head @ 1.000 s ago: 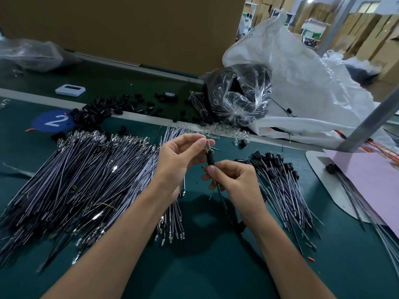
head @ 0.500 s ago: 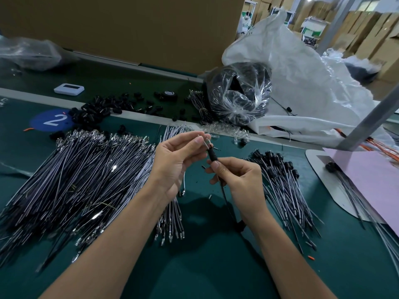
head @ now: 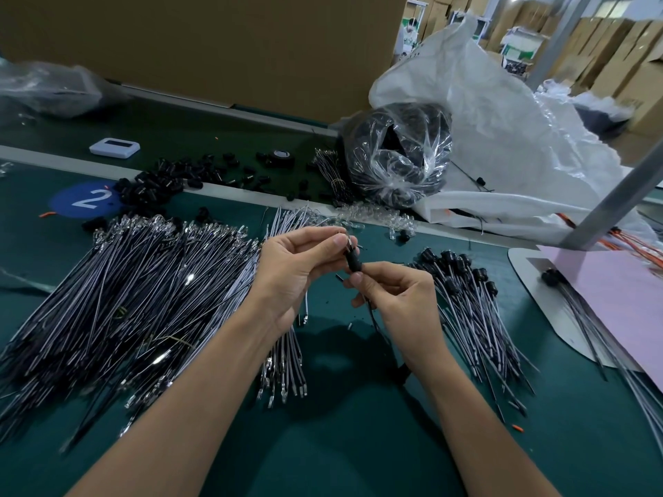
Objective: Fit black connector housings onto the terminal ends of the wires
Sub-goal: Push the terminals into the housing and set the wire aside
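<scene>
Above the green mat, my left hand [head: 297,267] pinches the metal terminal end of a wire at its fingertips. My right hand [head: 398,299] pinches a black connector housing [head: 353,260] that sits on that wire, just below the terminal. The wire [head: 373,317] hangs down from under my right hand. A big heap of bare wires [head: 118,299] with shiny terminals lies to the left. To the right lies a bundle of wires with black housings fitted [head: 470,295]. Loose black housings [head: 168,181] are scattered behind the heap.
A clear bag of black parts [head: 398,156] and a large white sack [head: 502,138] stand at the back right. Also here are a blue disc marked 2 [head: 84,200], a white device [head: 114,148], a pink sheet [head: 617,303] at the right, and a grey post [head: 617,195].
Both hands have drifted slightly down and right together. The black housing sits lower, closer to my right thumb, and the terminal end now shows between my left fingertips.
</scene>
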Demonstrator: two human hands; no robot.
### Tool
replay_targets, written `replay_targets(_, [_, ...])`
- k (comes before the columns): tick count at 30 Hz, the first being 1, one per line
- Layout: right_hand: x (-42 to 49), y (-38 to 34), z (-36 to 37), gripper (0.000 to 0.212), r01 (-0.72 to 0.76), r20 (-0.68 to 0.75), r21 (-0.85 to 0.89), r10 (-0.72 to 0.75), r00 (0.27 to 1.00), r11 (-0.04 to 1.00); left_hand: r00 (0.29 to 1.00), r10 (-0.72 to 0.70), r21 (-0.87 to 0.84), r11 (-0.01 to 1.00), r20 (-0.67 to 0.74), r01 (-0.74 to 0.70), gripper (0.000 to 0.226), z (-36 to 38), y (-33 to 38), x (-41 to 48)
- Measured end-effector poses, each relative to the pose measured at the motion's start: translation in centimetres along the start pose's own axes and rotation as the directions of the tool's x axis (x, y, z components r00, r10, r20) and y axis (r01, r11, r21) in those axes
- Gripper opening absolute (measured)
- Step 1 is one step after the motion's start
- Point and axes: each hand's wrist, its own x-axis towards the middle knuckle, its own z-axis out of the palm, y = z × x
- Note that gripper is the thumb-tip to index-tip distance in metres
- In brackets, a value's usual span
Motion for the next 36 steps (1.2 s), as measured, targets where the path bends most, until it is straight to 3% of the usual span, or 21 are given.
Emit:
replay_targets(13, [0.2, 0.2, -0.1, 0.017, 0.003, 0.019, -0.046, -0.003, 1.000, 0.999, 0.998, -0.040, 0.008, 0.999, 0.038, 0.040, 0.011, 0.0, 0.1, -0.2])
replay_targets(20, [0.2, 0.3, 0.0, 0.016, -0.015, 0.049, -0.046, 0.017, 0.999, 0.999, 0.998, 0.018, 0.089, 0.996, 0.067, -0.024, 0.010, 0.1, -0.2, -0.3])
replay_targets(27, [0.2, 0.1, -0.2, 0.010, 0.011, 0.004, -0.008, -0.011, 1.000, 1.000, 0.988, -0.056, 0.181, 0.983, 0.143, 0.029, 0.045, -0.1, -0.4, -0.1])
replay_targets(31, [0.2, 0.1, -0.3, 0.013, 0.035, -0.031, -0.012, -0.035, 0.999, 0.999, 0.979, -0.118, 0.306, 0.950, 0.169, 0.062, 0.036, 0.3, -0.8, -0.5])
replay_targets(36, [0.3, -0.1, -0.1, 0.015, 0.066, -0.042, -0.004, -0.066, 0.997, 0.998, 0.988, -0.033, 0.252, 0.968, 0.149, -0.006, 0.030, 0.9, -0.8, -0.8])
